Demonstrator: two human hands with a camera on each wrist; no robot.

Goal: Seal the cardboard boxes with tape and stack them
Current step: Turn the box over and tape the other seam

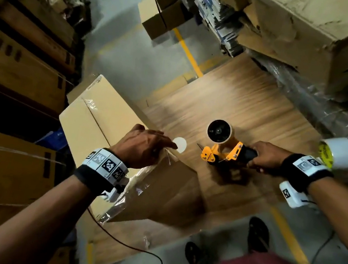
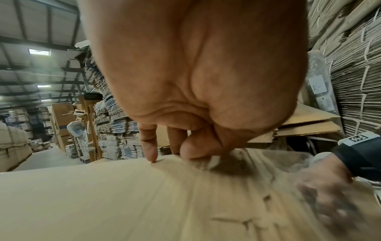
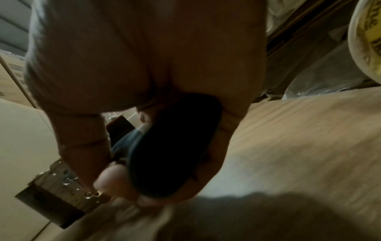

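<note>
A closed cardboard box (image 1: 94, 120) lies on a wooden table (image 1: 238, 109), with clear tape along its top seam and down its near side. My left hand (image 1: 166, 144) rests on the box's near right edge. Seen from the left wrist, the left hand (image 2: 171, 154) has its fingertips (image 2: 152, 156) and thumb pressing the tape end onto the box (image 2: 103, 195). To the right of the box, my right hand (image 1: 263, 155) grips the black handle of a yellow tape dispenser (image 1: 222, 147), just above the table. The right wrist view shows that handle (image 3: 171, 146) with fingers curled round it.
A spare tape roll (image 1: 337, 155) sits by my right wrist. A small white disc (image 1: 179, 144) lies beside the box. Bundled flat cartons (image 1: 21, 65) rise on the left, large boxes (image 1: 317, 29) at the far right. A cable (image 1: 130, 246) hangs below the table.
</note>
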